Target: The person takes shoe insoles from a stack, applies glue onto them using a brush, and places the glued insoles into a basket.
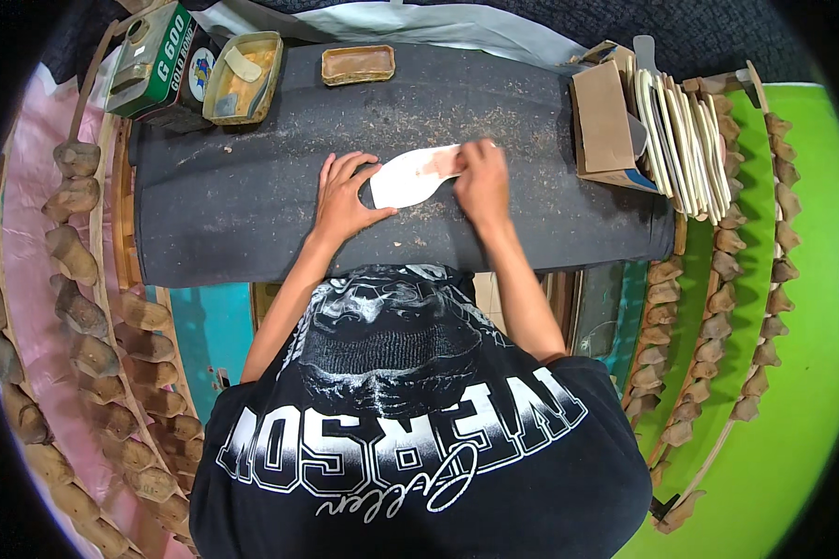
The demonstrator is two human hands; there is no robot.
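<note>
Your table [224,219] bears a tray [358,80]. Left of it stand tub [237,119] and can [163,70]; right, carton [604,126]; nearer you, white insole [405,182].

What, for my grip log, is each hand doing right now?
Left hand: open, spread at the left end of the white sole-shaped piece.
Right hand: bunched at the piece's right end; what it grips, if anything, cannot be told.

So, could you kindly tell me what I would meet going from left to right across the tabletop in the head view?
Green and white metal can, yellowish tub, left hand, white curved flat piece, right hand, cardboard box, row of pale flat pieces.
</note>
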